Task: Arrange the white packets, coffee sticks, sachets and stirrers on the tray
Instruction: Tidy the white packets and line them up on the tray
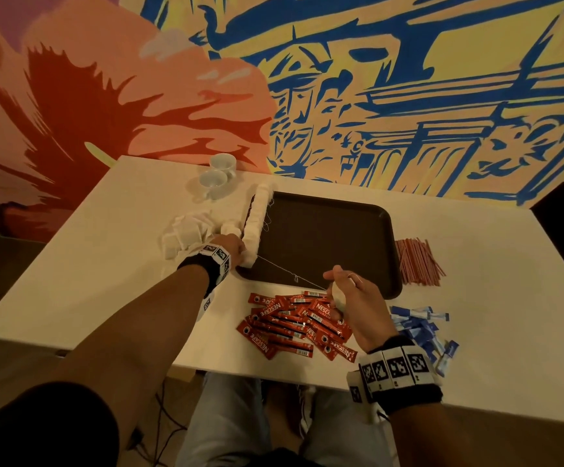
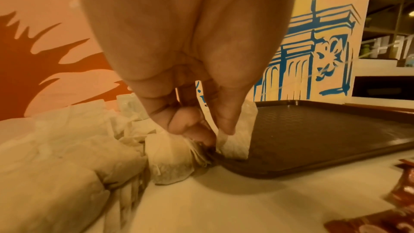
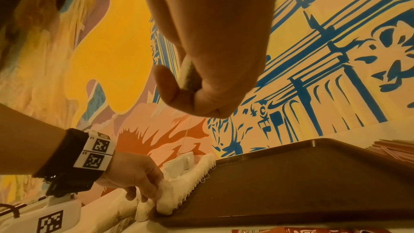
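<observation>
A dark brown tray (image 1: 327, 241) lies on the white table. A row of white packets (image 1: 255, 220) stands on edge along its left side. My left hand (image 1: 236, 251) pinches the nearest packet (image 2: 235, 141) of that row at the tray's near left corner (image 2: 257, 169). My right hand (image 1: 339, 293) hovers over the tray's front rim and grips another white packet (image 3: 190, 79) between thumb and fingers. A thin string (image 1: 290, 273) runs from it to the row. Red coffee sticks (image 1: 290, 325) lie heaped below the tray, blue sachets (image 1: 418, 332) to their right, red stirrers (image 1: 418, 264) beside the tray's right edge.
A loose heap of white packets (image 1: 186, 234) lies left of the tray. Two white cups (image 1: 218, 175) stand near the wall at the table's far edge. A painted wall rises behind. The table's front edge runs just under the coffee sticks.
</observation>
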`<state>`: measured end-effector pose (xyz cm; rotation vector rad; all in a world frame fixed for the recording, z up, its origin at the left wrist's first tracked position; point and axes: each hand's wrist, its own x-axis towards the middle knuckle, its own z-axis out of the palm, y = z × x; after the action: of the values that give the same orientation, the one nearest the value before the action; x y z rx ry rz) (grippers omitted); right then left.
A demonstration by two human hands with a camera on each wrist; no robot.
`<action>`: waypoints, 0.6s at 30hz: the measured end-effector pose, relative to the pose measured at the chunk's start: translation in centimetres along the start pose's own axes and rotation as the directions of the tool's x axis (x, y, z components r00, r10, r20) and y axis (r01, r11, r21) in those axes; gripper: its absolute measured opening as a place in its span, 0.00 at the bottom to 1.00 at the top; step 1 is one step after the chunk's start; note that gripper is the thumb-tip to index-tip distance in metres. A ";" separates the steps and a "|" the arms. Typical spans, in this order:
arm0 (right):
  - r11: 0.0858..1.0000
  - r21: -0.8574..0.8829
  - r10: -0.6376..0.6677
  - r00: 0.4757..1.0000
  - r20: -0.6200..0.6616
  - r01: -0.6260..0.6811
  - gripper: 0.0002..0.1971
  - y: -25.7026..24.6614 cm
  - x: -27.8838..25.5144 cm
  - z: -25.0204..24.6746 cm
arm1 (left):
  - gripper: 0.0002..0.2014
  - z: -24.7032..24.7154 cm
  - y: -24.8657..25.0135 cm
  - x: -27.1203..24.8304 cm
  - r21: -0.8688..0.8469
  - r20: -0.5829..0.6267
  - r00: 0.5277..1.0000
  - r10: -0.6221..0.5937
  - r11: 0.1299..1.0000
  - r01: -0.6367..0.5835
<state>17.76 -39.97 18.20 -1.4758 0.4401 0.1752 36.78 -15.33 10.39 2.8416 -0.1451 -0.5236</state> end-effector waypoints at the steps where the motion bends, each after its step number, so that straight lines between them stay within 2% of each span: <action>1: 1.000 0.001 -0.001 1.000 -0.004 0.001 0.17 0.0 0.0 -0.1 | 0.13 0.0 0.1 0.2 0.011 0.002 1.000 -0.013 1.000 0.013; 10: 1.000 0.002 0.018 1.000 -0.007 -0.018 0.17 0.1 -0.1 -0.3 | 0.12 0.2 0.4 1.5 0.025 -0.077 0.995 -0.068 0.997 0.070; 18: 1.000 -0.017 0.026 1.000 0.000 -0.026 0.17 0.1 0.0 -0.3 | 0.19 0.6 0.4 1.7 -0.031 -0.132 0.987 -0.092 0.996 0.089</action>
<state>17.62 -40.21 18.10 -1.4869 0.4591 0.1997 38.09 -16.10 9.36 2.8577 0.0153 -0.3492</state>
